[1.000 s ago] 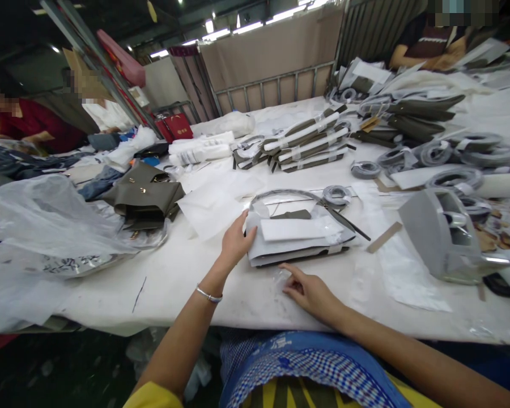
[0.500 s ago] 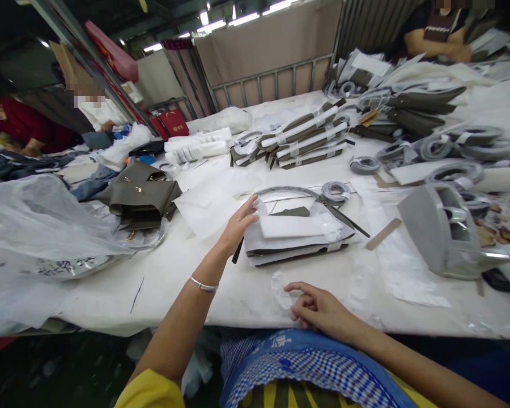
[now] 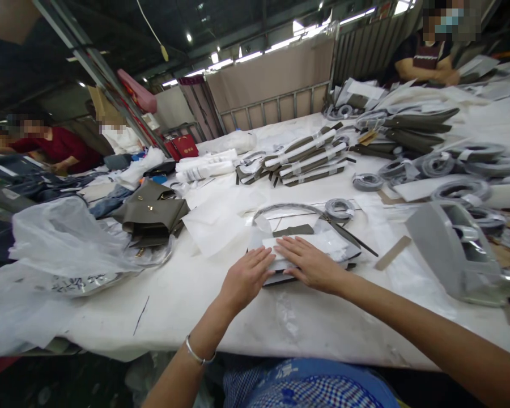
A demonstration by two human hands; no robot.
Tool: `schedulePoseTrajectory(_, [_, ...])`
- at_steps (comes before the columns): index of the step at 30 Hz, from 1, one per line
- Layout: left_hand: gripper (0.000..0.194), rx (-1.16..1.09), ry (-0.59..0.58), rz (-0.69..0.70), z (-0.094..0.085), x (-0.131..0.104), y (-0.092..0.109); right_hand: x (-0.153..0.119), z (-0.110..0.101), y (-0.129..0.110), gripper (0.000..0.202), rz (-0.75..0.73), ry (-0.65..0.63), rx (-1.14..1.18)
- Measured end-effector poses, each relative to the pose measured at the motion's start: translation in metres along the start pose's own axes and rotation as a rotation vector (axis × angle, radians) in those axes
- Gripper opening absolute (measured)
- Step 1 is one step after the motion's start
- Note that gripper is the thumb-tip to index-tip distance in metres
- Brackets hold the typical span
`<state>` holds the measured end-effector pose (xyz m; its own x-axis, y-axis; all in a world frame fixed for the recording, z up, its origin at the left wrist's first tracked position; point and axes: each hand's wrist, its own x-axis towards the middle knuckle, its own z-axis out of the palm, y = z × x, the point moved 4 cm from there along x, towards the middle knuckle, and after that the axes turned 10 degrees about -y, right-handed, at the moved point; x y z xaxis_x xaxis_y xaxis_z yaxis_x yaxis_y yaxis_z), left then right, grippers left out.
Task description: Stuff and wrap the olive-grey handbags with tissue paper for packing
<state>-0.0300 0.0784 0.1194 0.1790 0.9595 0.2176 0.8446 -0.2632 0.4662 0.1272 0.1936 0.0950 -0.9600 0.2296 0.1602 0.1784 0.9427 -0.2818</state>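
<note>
A flat bag (image 3: 340, 233) with dark olive panels, wrapped in white padding, lies on the table in front of me. Its handle (image 3: 284, 207), covered in grey wrap, arches up behind it, and a dark strap end (image 3: 359, 241) sticks out to the right. My left hand (image 3: 247, 276) lies flat on the left part of the padding, fingers stretched out. Over the middle, my right hand (image 3: 308, 262) rests palm down with its fingers extended. Both hands hide much of the bag's front. A coiled wrapped strap (image 3: 339, 209) sits just behind the bag.
A tape dispenser (image 3: 454, 252) stands to the right, near a brown strip (image 3: 392, 253). Stacked wrapped bag pieces (image 3: 306, 158) lie behind. On the left are an olive bag (image 3: 153, 212) and clear plastic bags (image 3: 68, 238). Other people sit across the table.
My right hand has moved up from the table's front edge onto the padding. My left hand has shifted from the bag's left side onto its front, and both now lie flat.
</note>
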Motion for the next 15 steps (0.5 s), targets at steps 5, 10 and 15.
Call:
schedulePoseTrajectory(5, [0.039, 0.178, 0.032, -0.034, 0.042, -0.024, -0.013, -0.003, 0.027, -0.002, 0.051, -0.053, -0.110, -0.057])
schedulePoseTrajectory(10, [0.045, 0.233, 0.031, -0.080, 0.057, -0.024, 0.000, -0.007, 0.035, -0.002, 0.058, -0.068, -0.095, -0.040])
schedulePoseTrajectory(15, [0.047, 0.246, 0.030, -0.066, 0.062, -0.019, 0.004, -0.002, 0.023, 0.003, 0.059, -0.076, -0.142, 0.101])
